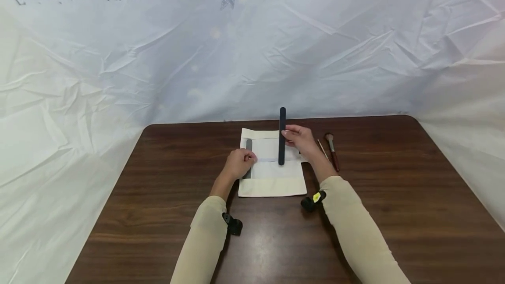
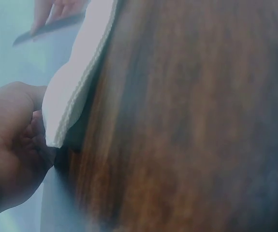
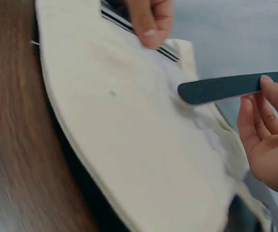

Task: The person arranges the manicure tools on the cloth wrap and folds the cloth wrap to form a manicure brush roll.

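Observation:
My right hand point(image 1: 300, 140) pinches a long dark flat file point(image 1: 282, 136) and holds it above an unfolded cream cloth pouch point(image 1: 272, 187). In the right wrist view, thumb and fingers of the right hand point(image 3: 271, 130) grip the dark file point(image 3: 230, 88) near one end. My left hand point(image 1: 239, 162) is at the pouch's left side, fingers curled at a grey strip point(image 1: 249, 144) lying there. That strip looks striped point(image 3: 117, 18) in the right wrist view, under the left hand point(image 3: 152, 21). The left wrist view shows the left hand point(image 2: 15, 140) at the pouch's edge point(image 2: 80, 72).
A brush with a dark red handle point(image 1: 334, 154) and a thin stick point(image 1: 322, 148) lie right of the pouch on the brown wooden table point(image 1: 173, 187). A pale fabric sheet point(image 1: 221, 65) with printed lettering hangs behind the table's back edge.

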Tool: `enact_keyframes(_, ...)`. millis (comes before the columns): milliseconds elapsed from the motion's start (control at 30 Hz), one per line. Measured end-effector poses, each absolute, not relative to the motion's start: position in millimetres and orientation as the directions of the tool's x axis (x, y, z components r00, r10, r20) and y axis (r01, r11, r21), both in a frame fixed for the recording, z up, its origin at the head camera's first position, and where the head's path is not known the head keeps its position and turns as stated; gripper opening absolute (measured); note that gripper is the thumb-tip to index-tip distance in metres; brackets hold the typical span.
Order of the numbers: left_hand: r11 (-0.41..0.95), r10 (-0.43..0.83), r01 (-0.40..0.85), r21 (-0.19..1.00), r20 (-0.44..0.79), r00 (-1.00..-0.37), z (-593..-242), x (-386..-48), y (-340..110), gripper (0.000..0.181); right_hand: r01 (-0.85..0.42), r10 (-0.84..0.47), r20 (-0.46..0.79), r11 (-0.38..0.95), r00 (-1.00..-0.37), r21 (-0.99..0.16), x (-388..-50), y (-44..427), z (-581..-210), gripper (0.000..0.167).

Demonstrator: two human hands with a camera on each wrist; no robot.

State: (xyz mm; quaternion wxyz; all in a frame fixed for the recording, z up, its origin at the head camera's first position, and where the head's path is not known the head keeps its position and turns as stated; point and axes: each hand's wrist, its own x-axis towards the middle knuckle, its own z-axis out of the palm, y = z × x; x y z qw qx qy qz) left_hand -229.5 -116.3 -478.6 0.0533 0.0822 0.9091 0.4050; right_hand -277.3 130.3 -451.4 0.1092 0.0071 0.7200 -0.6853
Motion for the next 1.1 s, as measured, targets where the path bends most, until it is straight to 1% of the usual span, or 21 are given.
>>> enact_keyframes(133, 0.673, 0.196, 0.109, 0.732, -0.034, -0.980, -478.7, -229.6, -114.5, 0.015, 0.178, -0.107, -0.180, 0.023, -0.978, -0.984, -281.1, 109.4, -462.6, 0.044)
enact_keyframes(267, 0.683, 0.198, 0.122, 0.721, -0.021, -0.980, -478.0, -230.6, -112.5, 0.015, 0.189, -0.075, -0.182, -0.108, -0.980, -0.976, -285.0, 93.7, -467.0, 0.041)
enact_keyframes(367, 0.682, 0.201, 0.131, 0.720, -0.011, -0.980, -477.8, -231.2, -111.5, 0.015, 0.195, -0.061, -0.186, -0.221, -0.981, -0.956, -287.2, 84.8, -468.4, 0.034)
enact_keyframes(400, 0.680, 0.202, 0.136, 0.721, -0.006, -0.979, -478.3, -231.3, -111.3, 0.014, 0.194, -0.046, -0.188, -0.249, -0.981, -0.949, -287.5, 82.5, -468.7, 0.030)
enact_keyframes(500, 0.676, 0.202, 0.140, 0.724, 0.000, -0.979, -479.2, -231.5, -111.2, 0.014, 0.187, -0.011, -0.193, -0.300, -0.981, -0.935, -289.9, 78.2, -471.1, 0.021)
enact_keyframes(600, 0.675, 0.202, 0.141, 0.724, 0.003, -0.979, -479.9, -231.3, -111.9, 0.013, 0.193, 0.013, -0.208, -0.310, -0.978, -0.931, -292.0, 75.5, -472.8, 0.015)
enact_keyframes(700, 0.677, 0.205, 0.142, 0.722, 0.001, -0.979, -480.2, -230.9, -112.4, 0.014, 0.218, 0.010, -0.230, -0.284, -0.973, -0.934, -292.6, 74.6, -472.9, 0.020)
enact_keyframes(833, 0.677, 0.204, 0.147, 0.721, 0.008, -0.979, -481.1, -230.5, -113.0, 0.013, 0.252, -0.004, -0.255, -0.179, -0.967, -0.951, -291.8, 74.7, -471.5, 0.034)
enact_keyframes(900, 0.673, 0.200, 0.139, 0.726, 0.003, -0.980, -481.2, -230.3, -113.3, 0.013, 0.266, -0.027, -0.265, -0.118, -0.964, -0.957, -291.6, 74.9, -470.5, 0.038)
enact_keyframes(1000, 0.664, 0.192, 0.123, 0.737, -0.010, -0.981, -481.3, -230.2, -113.9, 0.013, 0.276, -0.103, -0.274, -0.007, -0.956, -0.961, -291.6, 75.7, -468.8, 0.039)
enact_keyframes(1100, 0.660, 0.184, 0.108, 0.743, -0.021, -0.983, -480.6, -230.3, -114.2, 0.013, 0.270, -0.210, -0.284, 0.094, -0.936, -0.958, -292.9, 78.0, -467.0, 0.036)
